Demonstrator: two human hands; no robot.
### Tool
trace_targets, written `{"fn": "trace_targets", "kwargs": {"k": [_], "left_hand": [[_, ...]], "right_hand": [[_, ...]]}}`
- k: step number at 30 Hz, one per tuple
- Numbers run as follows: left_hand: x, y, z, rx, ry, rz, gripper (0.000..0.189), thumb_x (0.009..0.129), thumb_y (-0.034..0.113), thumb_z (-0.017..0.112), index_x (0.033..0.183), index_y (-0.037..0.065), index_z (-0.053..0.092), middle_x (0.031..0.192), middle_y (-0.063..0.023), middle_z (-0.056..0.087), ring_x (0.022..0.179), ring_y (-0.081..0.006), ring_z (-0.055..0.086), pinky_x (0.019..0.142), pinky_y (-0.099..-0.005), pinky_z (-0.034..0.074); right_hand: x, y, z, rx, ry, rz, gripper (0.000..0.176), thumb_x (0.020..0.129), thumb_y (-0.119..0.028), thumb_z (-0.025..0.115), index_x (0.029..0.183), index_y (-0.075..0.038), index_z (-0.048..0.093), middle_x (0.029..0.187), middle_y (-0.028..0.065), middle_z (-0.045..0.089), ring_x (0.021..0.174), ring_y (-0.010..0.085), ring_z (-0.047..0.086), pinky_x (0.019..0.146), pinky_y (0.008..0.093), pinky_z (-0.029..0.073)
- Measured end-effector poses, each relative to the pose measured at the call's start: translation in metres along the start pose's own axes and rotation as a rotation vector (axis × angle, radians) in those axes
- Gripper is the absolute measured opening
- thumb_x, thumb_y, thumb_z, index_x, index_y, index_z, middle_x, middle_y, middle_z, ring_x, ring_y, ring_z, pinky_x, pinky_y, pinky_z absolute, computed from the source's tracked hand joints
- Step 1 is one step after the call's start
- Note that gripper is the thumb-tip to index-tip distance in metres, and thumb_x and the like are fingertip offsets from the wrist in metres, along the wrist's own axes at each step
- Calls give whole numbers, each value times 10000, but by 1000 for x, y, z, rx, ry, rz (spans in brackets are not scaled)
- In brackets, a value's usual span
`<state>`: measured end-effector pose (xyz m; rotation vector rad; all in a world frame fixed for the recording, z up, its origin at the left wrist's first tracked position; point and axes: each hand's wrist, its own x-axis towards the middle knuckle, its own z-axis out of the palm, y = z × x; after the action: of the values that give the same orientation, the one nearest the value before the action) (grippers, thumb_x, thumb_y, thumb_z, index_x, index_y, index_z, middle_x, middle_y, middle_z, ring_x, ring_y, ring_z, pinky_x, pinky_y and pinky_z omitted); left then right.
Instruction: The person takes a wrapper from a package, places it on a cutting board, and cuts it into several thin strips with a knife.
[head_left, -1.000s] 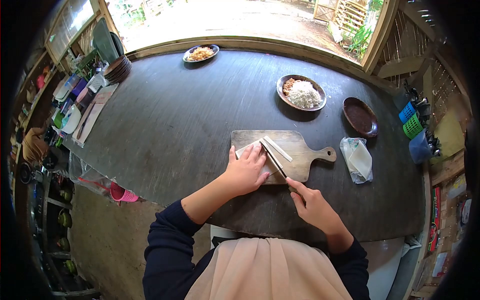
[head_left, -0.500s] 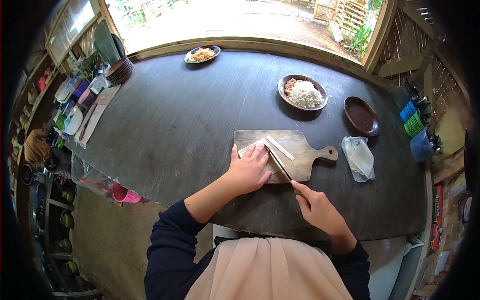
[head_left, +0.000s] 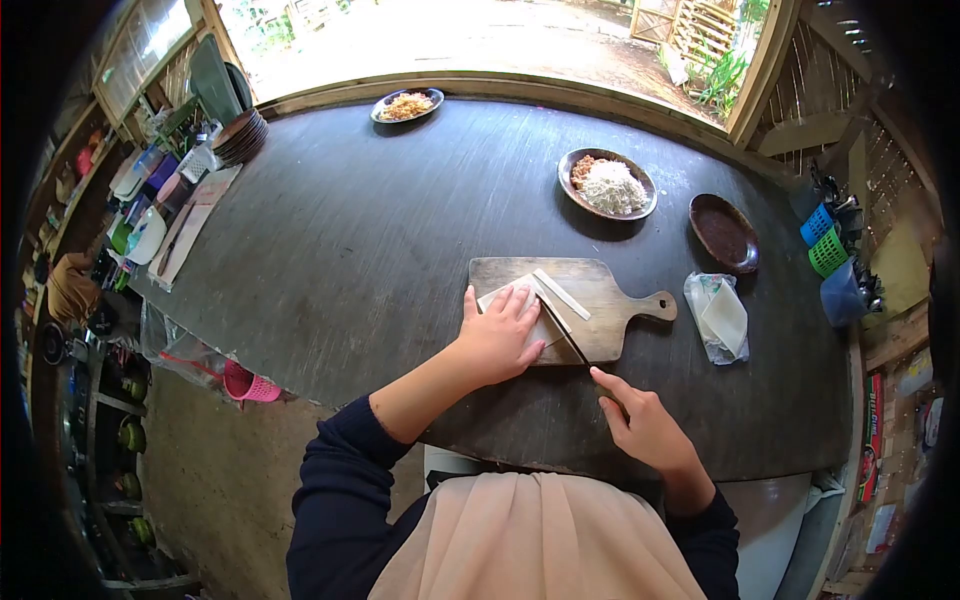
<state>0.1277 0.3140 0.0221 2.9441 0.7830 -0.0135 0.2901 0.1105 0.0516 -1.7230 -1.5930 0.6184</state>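
On the wooden cutting board (head_left: 600,280) lies a pale, flat stack of thin sheets (head_left: 540,331), perhaps wrappers. My left hand (head_left: 500,335) presses on it with the fingers spread. A knife (head_left: 565,333) is held in my right hand (head_left: 645,425), its blade lying slantwise along the stack's right edge, close to my left fingertips. Cut pale strips (head_left: 562,294) rest on the board just right of the blade. Beside the board's handle, more pale square sheets (head_left: 724,318) sit on a clear plastic bag (head_left: 698,290).
Behind the board stands a plate of white flour-like powder and reddish-brown food (head_left: 607,185), with an empty brown dish (head_left: 722,233) to its right. Farther back is a plate of shredded food (head_left: 407,105). Stacked brown plates (head_left: 240,138) stand at the left; utensil baskets (head_left: 827,249) hang at the right.
My right hand has drawn the knife slightly down and to the right, toward me. The left hand stays on the stack, and the whole view has shifted a little.
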Motion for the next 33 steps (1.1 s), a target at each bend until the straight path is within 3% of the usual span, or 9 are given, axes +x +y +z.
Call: {"fn": "trace_targets", "kwargs": {"k": [14, 17, 19, 22, 33], "left_hand": [[0, 1, -1, 15, -6, 1, 605, 963, 462, 426, 1429, 76, 417, 1530, -151, 319, 1429, -301, 286, 1056, -721, 169], [-2, 1, -11, 13, -44, 7, 590, 973, 460, 416, 1424, 80, 425, 1528, -133, 330, 1427, -290, 290, 1058, -723, 162], [-3, 1, -18, 10, -75, 13, 578, 979, 456, 413, 1422, 85, 430, 1526, -117, 339, 1426, -281, 294, 1058, -725, 158], [-6, 3, -18, -108, -102, 120, 552, 984, 447, 416, 1410, 97, 448, 1505, -82, 383, 1412, -267, 326, 1057, -729, 157], [-11, 7, -4, -68, -13, 176, 540, 961, 444, 464, 1376, 100, 489, 1478, -78, 423, 1371, -290, 394, 1049, -721, 192]], "right_hand": [[-12, -3, -4, -1, -34, 80, 423, 900, -18, 575, 1318, -50, 519, 885, 255, 652, 765, 410, 650, 669, 400, 514], [-11, -2, -5, 24, -27, 71, 418, 907, -22, 574, 1320, -48, 517, 871, 247, 654, 736, 375, 663, 670, 371, 512], [-11, -3, -8, 94, -59, 171, 406, 915, -28, 569, 1318, -52, 520, 846, 232, 654, 702, 321, 667, 669, 341, 505], [-11, -4, -6, 86, -26, 152, 395, 922, -35, 564, 1315, -52, 522, 825, 215, 654, 683, 276, 660, 666, 321, 499], [-14, 0, -1, 103, -9, 203, 361, 948, -60, 559, 1307, -57, 527, 851, 212, 671, 711, 264, 683, 665, 308, 501]]}}
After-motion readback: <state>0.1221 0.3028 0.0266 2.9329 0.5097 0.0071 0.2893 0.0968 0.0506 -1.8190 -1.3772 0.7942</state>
